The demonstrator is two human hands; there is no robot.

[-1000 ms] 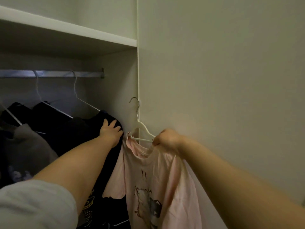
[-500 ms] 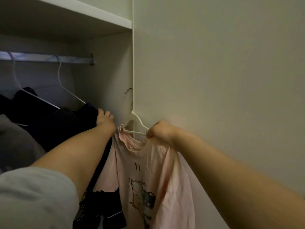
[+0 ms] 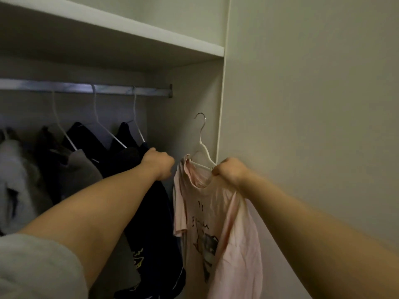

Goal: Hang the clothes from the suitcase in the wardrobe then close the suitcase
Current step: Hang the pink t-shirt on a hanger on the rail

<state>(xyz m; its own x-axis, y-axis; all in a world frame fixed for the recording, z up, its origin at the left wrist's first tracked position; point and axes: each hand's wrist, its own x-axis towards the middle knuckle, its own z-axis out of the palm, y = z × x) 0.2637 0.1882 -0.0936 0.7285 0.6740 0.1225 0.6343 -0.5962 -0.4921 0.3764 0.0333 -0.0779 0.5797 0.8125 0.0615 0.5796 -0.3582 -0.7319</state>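
Wardrobe rail (image 3: 86, 88), white shelf (image 3: 129, 24) above, beige wall (image 3: 313, 104) right

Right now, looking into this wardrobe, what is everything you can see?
shelf: one, white, across the top
rail: one, silver, under the shelf
rail hangers: at least three, white, hooked on the rail
grey clothes: two, grey and pale grey, hanging at the left
dark clothes: at least two, black, hanging mid-rail
dark shirt: one, dark with a yellow print, rightmost on the rail
pink T-shirt: one, pale pink with a print, on the white hanger, right of the dark shirt
white hanger: one, metal hook, not on the rail
side panel: one, cream, right
sleeve: one, grey, bottom left
left hand: grips the dark shirt's shoulder
right hand: grips the white hanger
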